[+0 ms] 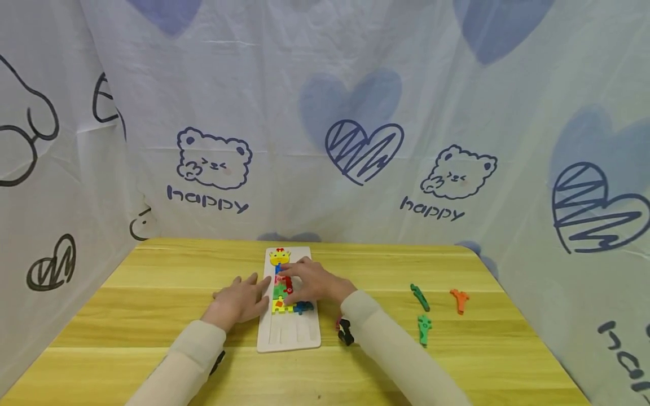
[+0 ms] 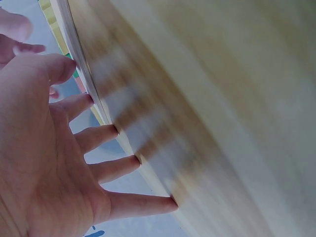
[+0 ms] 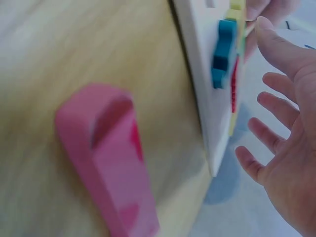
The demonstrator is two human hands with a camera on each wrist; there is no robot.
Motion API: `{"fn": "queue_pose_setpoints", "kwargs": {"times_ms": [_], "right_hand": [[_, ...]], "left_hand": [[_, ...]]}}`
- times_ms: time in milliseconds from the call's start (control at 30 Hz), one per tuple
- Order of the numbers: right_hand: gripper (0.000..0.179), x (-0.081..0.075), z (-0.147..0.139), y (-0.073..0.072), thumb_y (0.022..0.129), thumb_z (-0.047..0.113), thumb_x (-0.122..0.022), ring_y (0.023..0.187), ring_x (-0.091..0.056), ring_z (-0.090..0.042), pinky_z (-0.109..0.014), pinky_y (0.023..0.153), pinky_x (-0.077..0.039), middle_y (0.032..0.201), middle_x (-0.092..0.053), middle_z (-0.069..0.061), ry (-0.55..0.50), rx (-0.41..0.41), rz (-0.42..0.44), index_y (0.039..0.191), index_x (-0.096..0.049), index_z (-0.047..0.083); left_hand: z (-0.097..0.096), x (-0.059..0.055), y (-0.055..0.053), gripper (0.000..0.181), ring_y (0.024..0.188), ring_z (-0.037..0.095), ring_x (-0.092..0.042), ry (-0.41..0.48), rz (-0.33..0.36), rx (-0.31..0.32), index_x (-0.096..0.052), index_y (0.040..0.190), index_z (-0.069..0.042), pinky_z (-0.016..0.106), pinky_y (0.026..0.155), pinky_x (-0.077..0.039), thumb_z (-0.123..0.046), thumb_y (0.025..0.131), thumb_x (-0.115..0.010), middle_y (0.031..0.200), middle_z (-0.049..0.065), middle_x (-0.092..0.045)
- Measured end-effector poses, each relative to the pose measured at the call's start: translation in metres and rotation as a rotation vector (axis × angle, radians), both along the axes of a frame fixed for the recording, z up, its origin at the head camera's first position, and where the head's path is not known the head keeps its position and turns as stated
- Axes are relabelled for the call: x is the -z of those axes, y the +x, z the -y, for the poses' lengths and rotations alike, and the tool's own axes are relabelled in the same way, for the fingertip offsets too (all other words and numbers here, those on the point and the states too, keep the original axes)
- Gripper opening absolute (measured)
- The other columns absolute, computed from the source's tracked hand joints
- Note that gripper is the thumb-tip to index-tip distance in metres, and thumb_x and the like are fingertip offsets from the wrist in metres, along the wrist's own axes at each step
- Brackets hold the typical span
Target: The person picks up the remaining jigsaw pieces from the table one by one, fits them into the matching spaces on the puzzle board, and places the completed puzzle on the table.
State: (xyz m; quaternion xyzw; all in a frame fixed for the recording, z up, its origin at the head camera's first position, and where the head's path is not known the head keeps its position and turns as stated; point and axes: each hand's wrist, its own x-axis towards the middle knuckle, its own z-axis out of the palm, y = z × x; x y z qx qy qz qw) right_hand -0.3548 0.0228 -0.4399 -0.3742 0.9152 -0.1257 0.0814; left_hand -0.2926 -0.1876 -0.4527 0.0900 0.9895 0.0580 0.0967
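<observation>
A white puzzle board (image 1: 289, 334) lies on the table with a yellow giraffe head piece (image 1: 280, 259) at its far end. Below the head sit colored pieces, among them a green one (image 1: 279, 292), a red one (image 1: 289, 284) and a yellow one (image 1: 280, 308). A blue piece (image 3: 223, 47) lies at the board's right side. My left hand (image 1: 238, 301) has its fingers spread, their tips at the board's left edge. Over the pieces is my right hand (image 1: 316, 281), fingers apart and thumb near the yellow piece; nothing shows in its grasp.
To the right on the wooden table (image 1: 376, 265) lie a dark green piece (image 1: 420, 298), an orange piece (image 1: 460, 301) and a green piece (image 1: 424, 329). A pink piece (image 3: 123, 173) lies beside the board, mostly hidden by the right wrist in the head view. A printed curtain (image 1: 304, 208) stands behind.
</observation>
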Motion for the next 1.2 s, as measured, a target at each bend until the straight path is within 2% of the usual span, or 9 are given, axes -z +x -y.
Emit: {"fn": "queue_pose_setpoints", "kwargs": {"times_ms": [233, 467, 600, 800, 967, 1200], "right_hand": [[0.069, -0.018, -0.020, 0.008, 0.092, 0.047, -0.074, 0.144, -0.042, -0.029, -0.052, 0.119, -0.041, 0.165, -0.043, -0.003, -0.025, -0.080, -0.050, 0.151, -0.055, 0.016], [0.066, -0.027, -0.041, 0.021, 0.093, 0.046, -0.073, 0.142, -0.046, -0.031, -0.051, 0.117, -0.042, 0.162, -0.047, -0.004, 0.008, -0.076, -0.092, 0.150, -0.056, 0.015], [0.066, -0.025, -0.053, 0.029, 0.092, 0.048, -0.074, 0.138, -0.050, -0.030, -0.051, 0.113, -0.045, 0.157, -0.053, -0.006, 0.019, -0.053, -0.145, 0.147, -0.059, 0.015], [0.066, -0.017, -0.072, 0.043, 0.090, 0.052, -0.074, 0.125, -0.058, -0.031, -0.051, 0.100, -0.053, 0.145, -0.063, -0.009, 0.011, 0.040, -0.212, 0.142, -0.063, 0.014], [0.070, -0.013, -0.087, 0.058, 0.087, 0.058, -0.074, 0.120, -0.059, -0.032, -0.050, 0.092, -0.054, 0.141, -0.065, -0.011, 0.017, 0.100, -0.241, 0.140, -0.064, 0.014], [0.071, -0.005, -0.102, 0.074, 0.082, 0.063, -0.076, 0.112, -0.061, -0.031, -0.049, 0.086, -0.056, 0.132, -0.069, -0.009, 0.039, 0.140, -0.283, 0.134, -0.069, 0.015]], "left_hand": [[0.002, -0.001, 0.000, 0.060, 0.146, 0.060, -0.035, 0.004, 0.000, -0.014, -0.039, 0.161, -0.021, 0.090, 0.090, -0.039, -0.043, 0.106, -0.045, 0.166, 0.020, -0.035], [0.001, -0.002, 0.003, 0.060, 0.146, 0.060, -0.035, 0.012, -0.008, -0.017, -0.039, 0.160, -0.021, 0.090, 0.091, -0.038, -0.042, 0.105, -0.045, 0.166, 0.020, -0.036], [0.000, -0.001, 0.004, 0.060, 0.146, 0.060, -0.035, 0.016, -0.011, -0.014, -0.039, 0.160, -0.021, 0.090, 0.091, -0.038, -0.042, 0.105, -0.046, 0.166, 0.020, -0.036], [-0.001, -0.001, 0.004, 0.060, 0.146, 0.060, -0.035, 0.022, -0.013, -0.008, -0.040, 0.160, -0.021, 0.090, 0.091, -0.038, -0.042, 0.105, -0.046, 0.166, 0.020, -0.036], [-0.001, -0.002, 0.005, 0.060, 0.145, 0.060, -0.035, 0.024, -0.016, -0.004, -0.040, 0.160, -0.020, 0.090, 0.091, -0.038, -0.041, 0.105, -0.045, 0.165, 0.021, -0.036], [-0.002, -0.001, 0.004, 0.060, 0.146, 0.060, -0.035, 0.028, -0.018, -0.007, -0.040, 0.160, -0.020, 0.091, 0.092, -0.037, -0.041, 0.105, -0.046, 0.166, 0.020, -0.036]]}}
